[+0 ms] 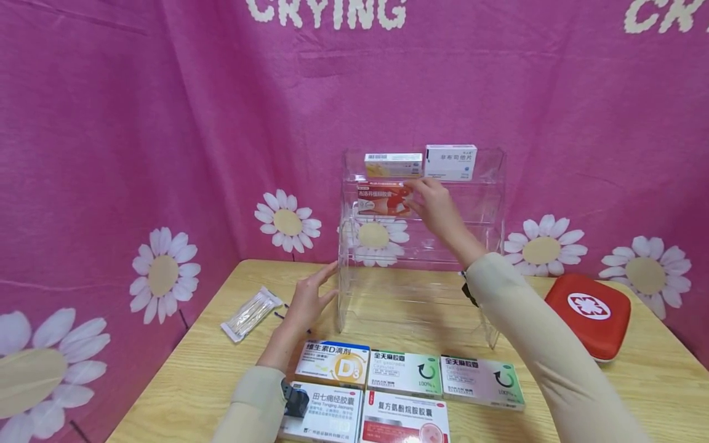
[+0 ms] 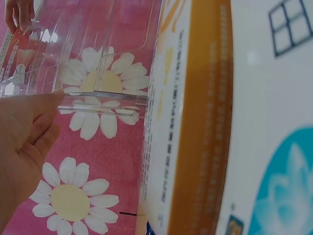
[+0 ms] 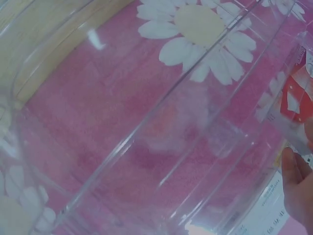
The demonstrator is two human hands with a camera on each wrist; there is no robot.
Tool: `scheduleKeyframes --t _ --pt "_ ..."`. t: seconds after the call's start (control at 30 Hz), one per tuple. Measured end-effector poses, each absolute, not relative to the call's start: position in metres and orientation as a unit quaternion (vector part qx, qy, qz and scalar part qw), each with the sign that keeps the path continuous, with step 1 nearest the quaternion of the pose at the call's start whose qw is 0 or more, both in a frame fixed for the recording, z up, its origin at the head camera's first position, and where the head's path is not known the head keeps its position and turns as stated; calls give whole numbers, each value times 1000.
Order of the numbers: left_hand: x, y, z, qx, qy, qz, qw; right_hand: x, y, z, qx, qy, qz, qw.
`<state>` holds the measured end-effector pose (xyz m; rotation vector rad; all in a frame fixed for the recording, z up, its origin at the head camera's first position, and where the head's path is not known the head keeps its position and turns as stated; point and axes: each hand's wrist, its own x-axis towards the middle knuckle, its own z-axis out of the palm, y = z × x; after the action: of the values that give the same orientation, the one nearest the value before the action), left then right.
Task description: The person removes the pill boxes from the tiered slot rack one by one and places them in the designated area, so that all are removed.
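A clear acrylic display rack (image 1: 342, 258) with stepped tiers stands at the back of the table. My right hand (image 1: 437, 206) pinches the right end of a red medicine box (image 1: 379, 200), which sits at the left of the second tier from the top; the same box (image 3: 296, 95) shows at the edge of the right wrist view. Above it on the top tier are a white-and-yellow medicine box (image 1: 393, 166) and a white medicine box (image 1: 451, 163). Fingers extended, my left hand (image 1: 306, 301) rests against the rack's left side panel.
Several medicine boxes lie in front of the rack, among them a vitamin D box (image 1: 332, 363), two green-and-white boxes (image 1: 404, 372) and a red-and-white box (image 1: 404, 418). A cotton swab pack (image 1: 252, 314) lies left, a red zip case (image 1: 589, 317) right. Behind hangs a pink curtain (image 1: 221, 123).
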<state>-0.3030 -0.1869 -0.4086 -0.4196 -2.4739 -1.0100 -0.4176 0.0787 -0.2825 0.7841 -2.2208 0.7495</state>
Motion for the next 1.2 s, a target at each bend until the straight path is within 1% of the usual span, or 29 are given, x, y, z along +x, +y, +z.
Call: scheduleKeyframes --t 0.5,0.8,1.07,1.2 --pt "-304 -185 -408 -151 -891 -369 216 -425 68 -287 257 -823 371 344" --pt "-305 -185 -409 -149 -893 -364 219 -424 75 -286 216 -816 426 325" --pt "-304 -186 -409 -155 -890 -367 221 -421 85 -282 209 -794 440 365" --pt "-303 -186 -409 -151 -890 -370 217 -414 92 -277 214 -771 467 376"
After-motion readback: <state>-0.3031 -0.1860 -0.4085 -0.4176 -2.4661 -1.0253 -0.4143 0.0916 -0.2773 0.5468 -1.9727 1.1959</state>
